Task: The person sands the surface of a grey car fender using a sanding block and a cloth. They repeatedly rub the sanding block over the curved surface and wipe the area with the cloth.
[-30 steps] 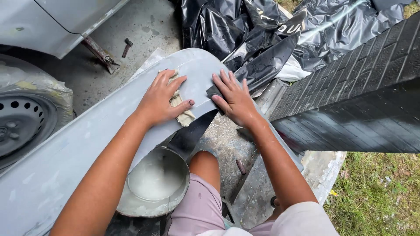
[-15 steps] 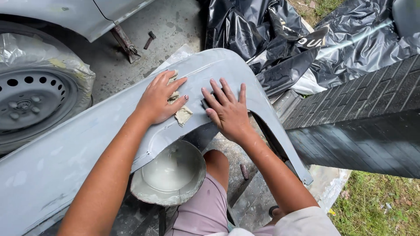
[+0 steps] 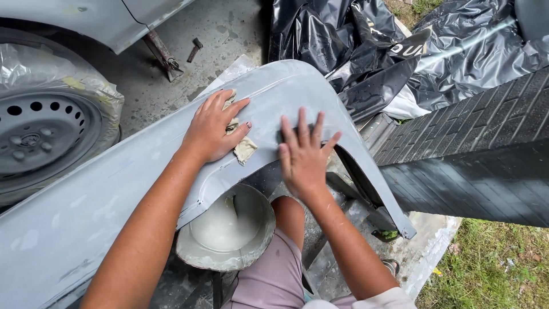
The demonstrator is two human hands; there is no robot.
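My left hand (image 3: 214,129) flat on fender (image 3: 114,189), pinning rag (image 3: 245,149) under palm, steadies panel. My right hand (image 3: 303,154) spread, fingers splayed, pressing dark sanding pad (image 3: 284,135) on curve. Bucket (image 3: 226,229) below knee, close for dipping.

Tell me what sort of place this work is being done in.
Probably an outdoor yard used for car body repair. A grey car fender panel lies under both hands, a masked wheel stands on bare concrete, black plastic sheeting is heaped nearby, and grass edges the slab.
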